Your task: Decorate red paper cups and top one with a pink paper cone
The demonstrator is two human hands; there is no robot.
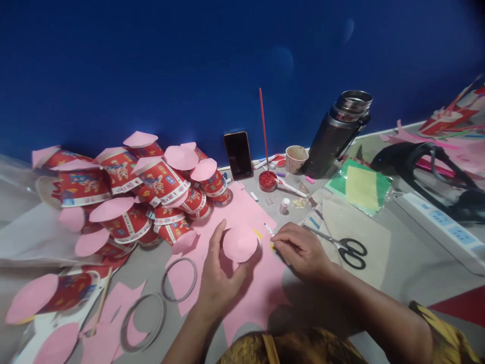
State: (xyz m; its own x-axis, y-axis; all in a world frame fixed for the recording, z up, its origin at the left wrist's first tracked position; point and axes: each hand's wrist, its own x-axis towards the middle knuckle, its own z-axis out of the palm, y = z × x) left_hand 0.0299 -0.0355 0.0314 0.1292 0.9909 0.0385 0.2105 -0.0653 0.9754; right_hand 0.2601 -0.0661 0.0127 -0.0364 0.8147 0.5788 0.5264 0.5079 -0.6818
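My left hand point(223, 275) is curled around a paper cup topped with a pink paper disc point(240, 244). The disc faces me and covers most of the cup; a bit of pale rim shows at its right. My right hand point(299, 248) is closed in a pinch to the right of the cup. A slim white marker pen point(269, 229) with a dark tip sticks out from its fingertips, apart from the cup. Beneath both hands lies a pink paper sheet point(242, 210) with curved cut-outs along its edges.
Red paper cups point(161, 182) with pink discs are piled at left. Two tape rings point(163, 316) lie nearer me. Scissors point(352, 253) rest at right. Behind stand a phone point(238, 154), a small red pot point(267, 182), a paper cup point(296, 158) and a thermos point(337, 134). A power strip point(443, 227) lies far right.
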